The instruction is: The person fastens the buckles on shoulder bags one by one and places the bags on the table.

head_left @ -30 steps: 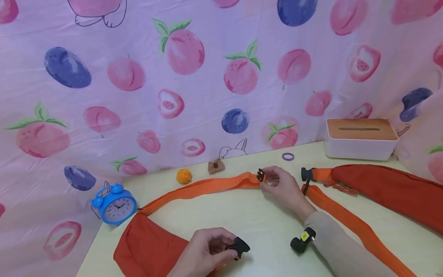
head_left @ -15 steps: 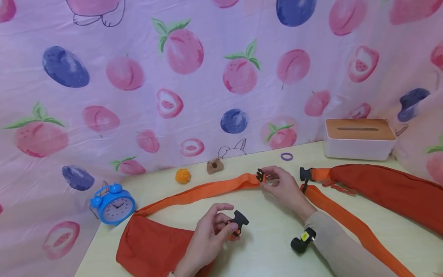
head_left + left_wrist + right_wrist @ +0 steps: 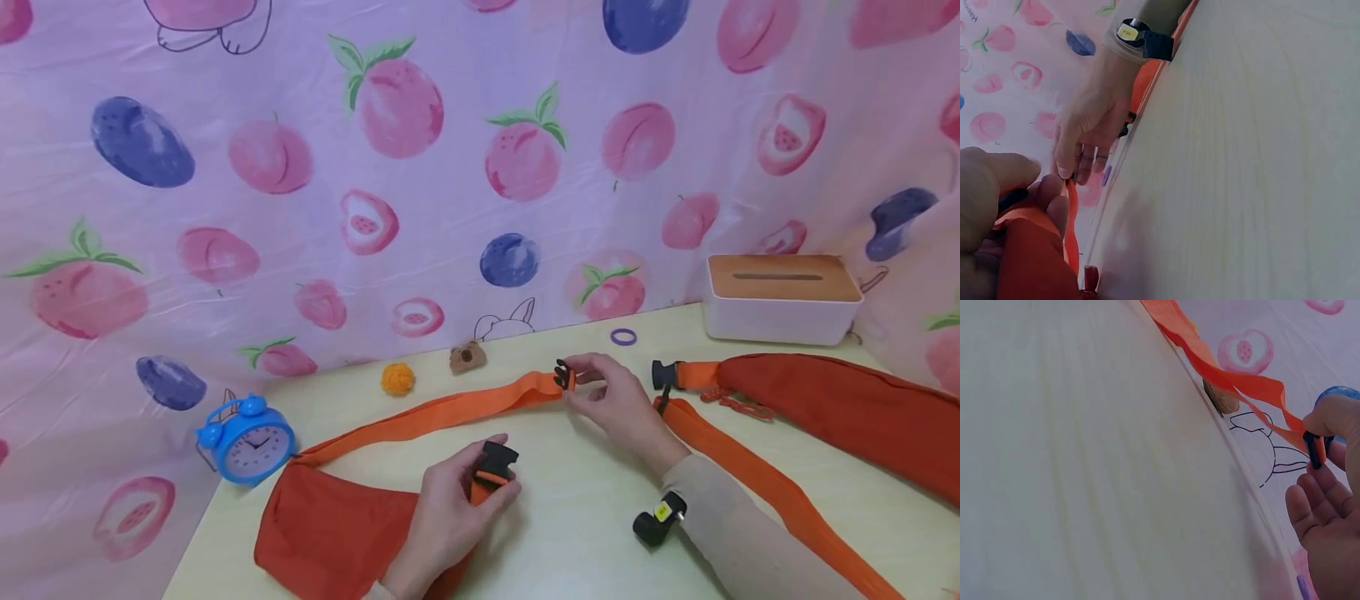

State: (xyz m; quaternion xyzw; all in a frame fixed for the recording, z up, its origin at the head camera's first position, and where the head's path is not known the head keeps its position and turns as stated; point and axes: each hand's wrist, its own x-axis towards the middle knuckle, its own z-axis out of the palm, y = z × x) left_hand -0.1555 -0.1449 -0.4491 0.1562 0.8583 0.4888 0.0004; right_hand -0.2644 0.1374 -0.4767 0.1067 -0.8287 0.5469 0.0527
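Note:
A red-orange waist bag (image 3: 337,525) lies at the lower left with an orange strap (image 3: 435,417) running from it across the table. My left hand (image 3: 450,517) pinches the black socket half of a side-release buckle (image 3: 497,460) between thumb and fingers, lifted above the table in front of the bag. At the strap's far end, my right hand (image 3: 618,408) pinches the pronged half of the buckle (image 3: 562,375); in the right wrist view this prong buckle (image 3: 1316,450) sits between thumb and forefinger. The two halves are apart. Fingers partly hide the socket half in the left wrist view.
A second red-orange bag (image 3: 825,408) with a black buckle (image 3: 663,375) and orange strap (image 3: 750,467) lies on the right. Along the back are a blue alarm clock (image 3: 251,442), orange ball (image 3: 397,379), brown bear-face item (image 3: 468,357), purple ring (image 3: 623,337) and tissue box (image 3: 783,308).
My left hand has risen away from the table's front and turned the socket half more upright. My right hand has stayed almost still, holding the pronged half.

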